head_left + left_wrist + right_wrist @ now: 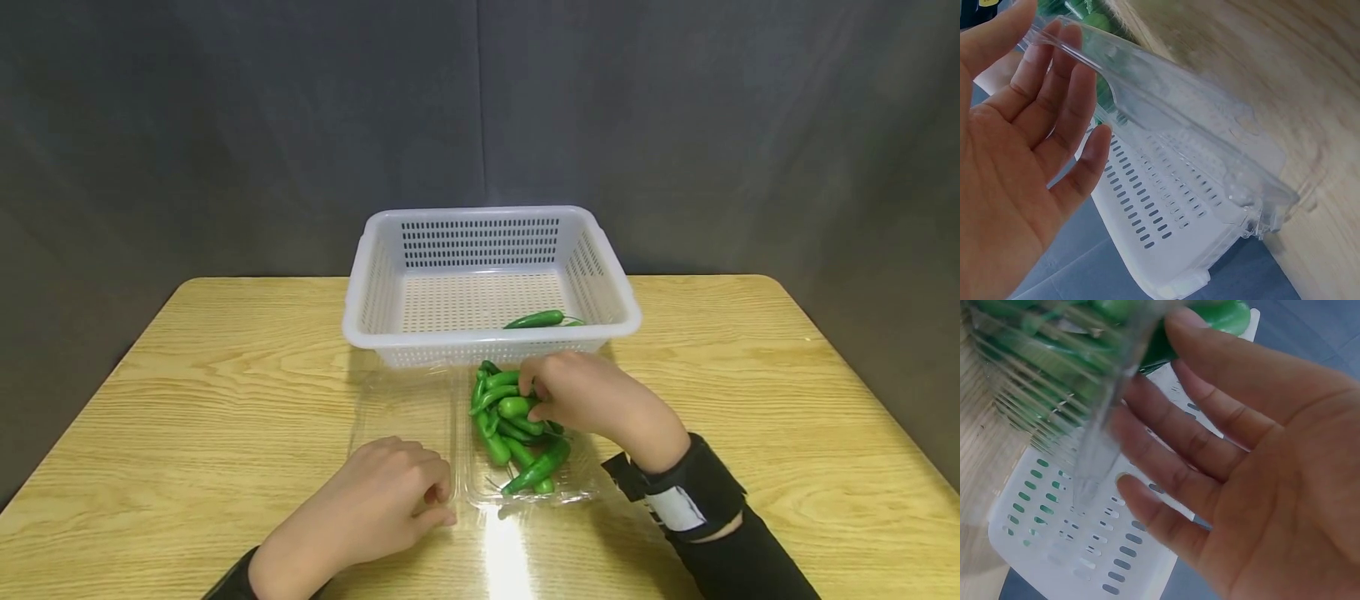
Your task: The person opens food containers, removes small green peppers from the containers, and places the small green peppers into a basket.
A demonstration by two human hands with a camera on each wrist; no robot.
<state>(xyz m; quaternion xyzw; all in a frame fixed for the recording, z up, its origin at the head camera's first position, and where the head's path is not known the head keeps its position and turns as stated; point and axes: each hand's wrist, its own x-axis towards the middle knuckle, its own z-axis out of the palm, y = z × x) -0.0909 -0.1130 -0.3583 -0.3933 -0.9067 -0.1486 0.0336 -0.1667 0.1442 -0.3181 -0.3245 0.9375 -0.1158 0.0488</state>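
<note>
Green chili peppers lie heaped in the right half of a hinged clear plastic container. Over the heap's far right side, my right hand reaches down and pinches a green chili pepper between thumb and fingers. In the right wrist view, the thumb is against a green pepper above the container's wall. My left hand hovers by the front of the empty lid half, its fingers loosely bent and holding nothing. From the left wrist, the lid's clear edge runs beside those fingers.
Behind the container stands a white perforated basket with a few green peppers at its near right. Both stand on a wood-grain table. A dark grey curtain hangs beyond the table's far edge.
</note>
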